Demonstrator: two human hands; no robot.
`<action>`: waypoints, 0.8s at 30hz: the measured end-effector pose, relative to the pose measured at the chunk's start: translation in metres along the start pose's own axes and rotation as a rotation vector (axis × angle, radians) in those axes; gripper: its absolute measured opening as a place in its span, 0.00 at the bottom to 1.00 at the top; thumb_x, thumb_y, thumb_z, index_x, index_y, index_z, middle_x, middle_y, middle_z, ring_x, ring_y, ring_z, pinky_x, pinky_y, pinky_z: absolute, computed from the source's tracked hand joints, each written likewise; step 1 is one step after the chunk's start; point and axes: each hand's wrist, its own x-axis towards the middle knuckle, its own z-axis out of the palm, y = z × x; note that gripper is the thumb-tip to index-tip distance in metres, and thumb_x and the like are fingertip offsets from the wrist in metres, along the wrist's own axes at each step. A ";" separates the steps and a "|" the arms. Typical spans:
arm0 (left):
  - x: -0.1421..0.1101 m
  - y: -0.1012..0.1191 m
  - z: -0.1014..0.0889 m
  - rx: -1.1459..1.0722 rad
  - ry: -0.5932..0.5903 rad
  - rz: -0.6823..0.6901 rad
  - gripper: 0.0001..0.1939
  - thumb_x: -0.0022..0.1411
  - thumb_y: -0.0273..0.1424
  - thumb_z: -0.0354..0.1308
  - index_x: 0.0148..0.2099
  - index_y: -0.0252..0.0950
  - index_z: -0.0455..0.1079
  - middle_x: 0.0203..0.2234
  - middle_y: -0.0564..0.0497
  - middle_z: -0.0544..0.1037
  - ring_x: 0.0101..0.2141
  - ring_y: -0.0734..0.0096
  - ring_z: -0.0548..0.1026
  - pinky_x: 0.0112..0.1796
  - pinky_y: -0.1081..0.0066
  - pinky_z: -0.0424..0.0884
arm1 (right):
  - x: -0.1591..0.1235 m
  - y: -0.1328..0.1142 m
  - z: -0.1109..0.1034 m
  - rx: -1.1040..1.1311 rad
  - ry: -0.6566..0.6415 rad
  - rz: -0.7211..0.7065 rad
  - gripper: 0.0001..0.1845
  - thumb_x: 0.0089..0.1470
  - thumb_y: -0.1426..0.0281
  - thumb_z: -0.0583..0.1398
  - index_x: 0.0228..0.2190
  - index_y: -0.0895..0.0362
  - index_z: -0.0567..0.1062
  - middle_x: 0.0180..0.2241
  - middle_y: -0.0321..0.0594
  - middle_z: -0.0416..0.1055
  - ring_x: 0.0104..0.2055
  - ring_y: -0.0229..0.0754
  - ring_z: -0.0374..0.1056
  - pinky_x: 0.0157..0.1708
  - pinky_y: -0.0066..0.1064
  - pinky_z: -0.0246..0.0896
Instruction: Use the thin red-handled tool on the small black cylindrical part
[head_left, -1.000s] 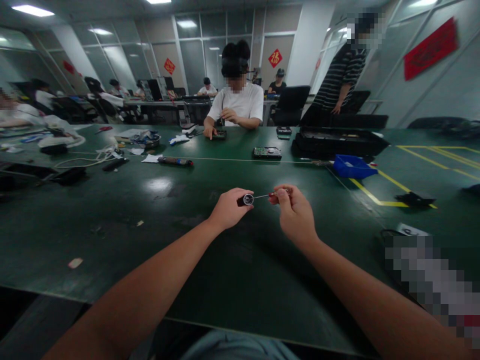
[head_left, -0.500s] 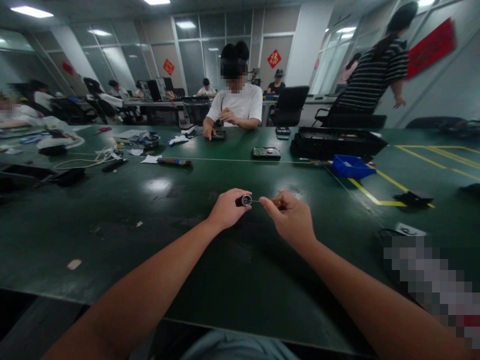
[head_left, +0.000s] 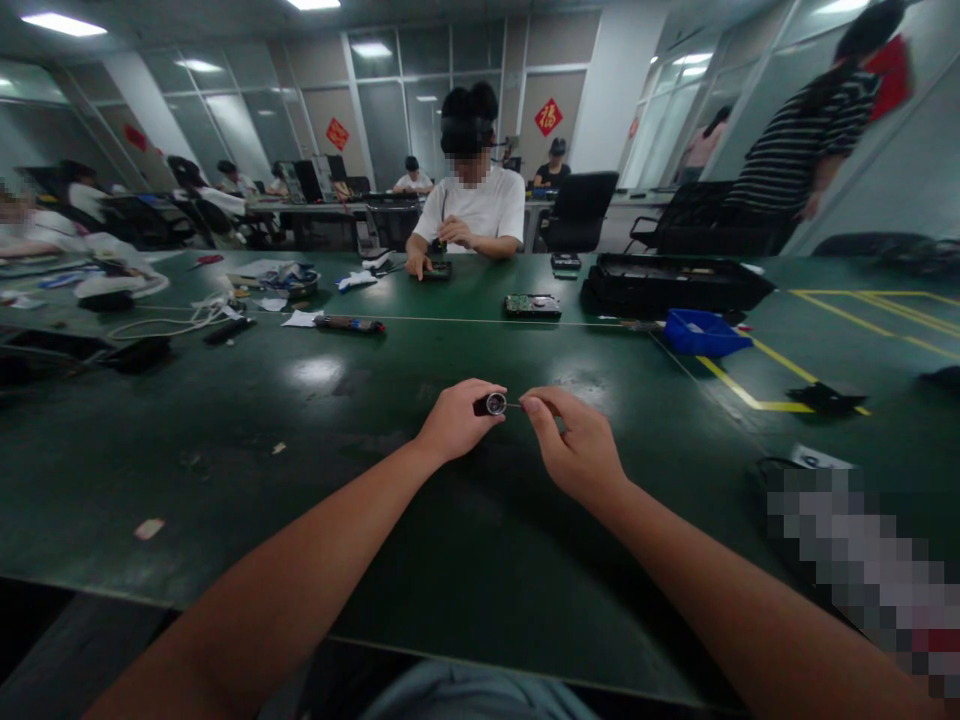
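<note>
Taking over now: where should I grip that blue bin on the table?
Grip the blue bin by its near long rim, from above on your right. It sits open-topped and low on the table, with the black case crowding its far side.

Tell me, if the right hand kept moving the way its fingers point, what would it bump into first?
Probably the small black cylinder with the silver end pinched in the left hand. The right hand points leftward at it, fingertips almost at the silver face; whether they touch is unclear.

Green table [head_left: 225, 440] w/ blue tray [head_left: 705, 335], hard drive [head_left: 533, 306], cables [head_left: 172, 320].
</note>
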 end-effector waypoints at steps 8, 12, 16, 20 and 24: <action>-0.001 0.001 0.000 0.004 0.018 -0.030 0.18 0.54 0.23 0.68 0.48 0.38 0.77 0.44 0.48 0.81 0.45 0.63 0.78 0.49 0.61 0.74 | 0.002 0.010 0.007 0.224 0.142 0.230 0.14 0.64 0.60 0.54 0.41 0.55 0.74 0.33 0.42 0.78 0.37 0.45 0.75 0.39 0.39 0.68; -0.001 0.002 -0.001 -0.013 0.022 -0.002 0.19 0.53 0.24 0.69 0.48 0.38 0.77 0.44 0.49 0.81 0.45 0.63 0.78 0.50 0.61 0.73 | 0.007 0.018 0.010 0.386 0.220 0.371 0.15 0.63 0.57 0.55 0.39 0.55 0.74 0.33 0.42 0.76 0.35 0.44 0.74 0.40 0.41 0.69; 0.000 0.004 -0.003 -0.016 0.054 -0.016 0.19 0.54 0.24 0.68 0.49 0.38 0.77 0.45 0.49 0.81 0.46 0.63 0.78 0.51 0.60 0.72 | 0.012 0.033 0.014 0.761 0.212 0.534 0.14 0.61 0.56 0.56 0.35 0.54 0.72 0.31 0.41 0.74 0.32 0.44 0.73 0.39 0.43 0.72; 0.000 0.005 -0.002 -0.015 0.052 -0.015 0.19 0.54 0.24 0.69 0.49 0.38 0.77 0.45 0.49 0.81 0.46 0.63 0.78 0.50 0.61 0.73 | 0.012 0.036 0.015 0.784 0.269 0.529 0.13 0.61 0.57 0.57 0.35 0.54 0.71 0.32 0.39 0.73 0.32 0.42 0.72 0.39 0.41 0.72; -0.001 0.006 -0.002 -0.001 0.046 -0.013 0.19 0.54 0.24 0.69 0.49 0.38 0.77 0.45 0.49 0.81 0.46 0.64 0.78 0.50 0.62 0.73 | 0.009 0.025 0.012 0.485 0.294 0.396 0.14 0.63 0.57 0.55 0.38 0.54 0.72 0.33 0.40 0.74 0.34 0.42 0.72 0.40 0.41 0.69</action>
